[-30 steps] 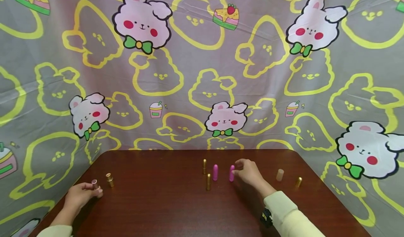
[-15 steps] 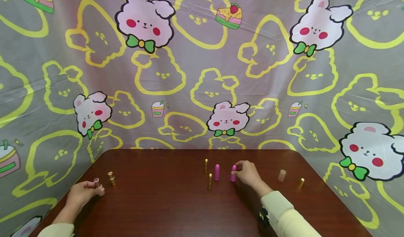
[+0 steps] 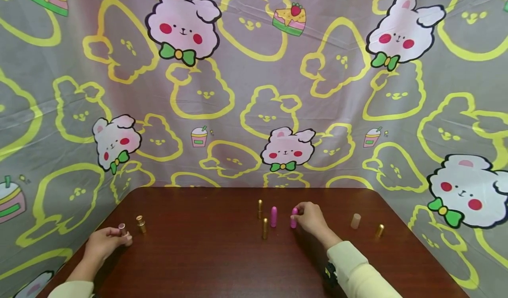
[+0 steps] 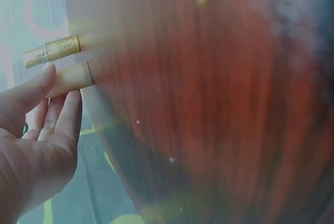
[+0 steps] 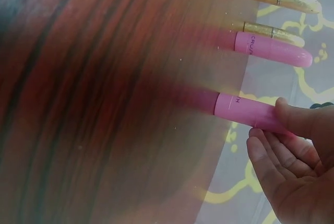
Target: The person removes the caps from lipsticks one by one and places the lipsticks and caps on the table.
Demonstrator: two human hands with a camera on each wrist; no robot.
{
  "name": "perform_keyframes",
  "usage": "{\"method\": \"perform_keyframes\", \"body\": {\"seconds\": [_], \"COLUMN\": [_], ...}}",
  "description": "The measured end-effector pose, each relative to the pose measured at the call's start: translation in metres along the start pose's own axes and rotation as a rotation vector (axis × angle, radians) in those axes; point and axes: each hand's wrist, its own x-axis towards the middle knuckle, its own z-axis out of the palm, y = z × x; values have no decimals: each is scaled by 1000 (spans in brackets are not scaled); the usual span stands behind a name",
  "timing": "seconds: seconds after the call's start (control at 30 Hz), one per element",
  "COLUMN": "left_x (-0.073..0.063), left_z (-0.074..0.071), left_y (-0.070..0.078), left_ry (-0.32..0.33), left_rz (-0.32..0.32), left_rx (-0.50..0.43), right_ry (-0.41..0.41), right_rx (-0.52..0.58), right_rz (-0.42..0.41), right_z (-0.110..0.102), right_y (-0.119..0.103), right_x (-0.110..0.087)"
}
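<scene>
At the table's left, my left hand (image 3: 102,243) holds a beige-pink lipstick tube (image 4: 70,79) between thumb and fingers; it stands upright with a mauve top end (image 3: 121,226). Just beside it is an uncapped gold lipstick tube (image 3: 140,224), textured near its base (image 4: 63,47). Toward the right, my right hand (image 3: 312,220) pinches the upper part of a bright pink bullet-shaped lipstick tube (image 5: 244,110), whose base is at the tabletop. A matching pink lipstick tube (image 3: 274,217) stands to its left, with two gold bullet-shaped lipstick tubes, one nearer (image 3: 264,229) and one farther (image 3: 259,209).
On the right of the brown wooden table (image 3: 198,262) stand a translucent beige cap (image 3: 355,221) and a small gold rounded cap (image 3: 380,230). A grey curtain (image 3: 246,73) with cartoon rabbits hangs behind and around the table.
My right hand's fingers have closed onto the pink lipstick tube from just beside it. My left hand keeps hold of the beige-pink one. The head view has shifted slightly.
</scene>
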Motion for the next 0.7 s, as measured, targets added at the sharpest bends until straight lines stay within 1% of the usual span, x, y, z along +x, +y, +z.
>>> {"method": "perform_keyframes", "body": {"seconds": [0.1,0.2,0.37,0.53,0.7], "left_x": [-1,-1,-1,-2,-3], "left_z": [0,0,-2,-2,0], "left_y": [1,1,1,1,2], "left_ry": [3,-7,-19,-5,0], "left_rz": [0,-7,-6,17,36], "left_rx": [4,6,8,31,44], "right_ry": [4,5,8,23,33], "right_rx": [-2,2,5,7,20], "right_rz": [3,1,-29,-61,-47], "right_z": [-1,-3,-9,-18,-24], "right_y": [-1,-2,-6,-11,-14], "right_x": [-2,-3,-6,-11,-16]}}
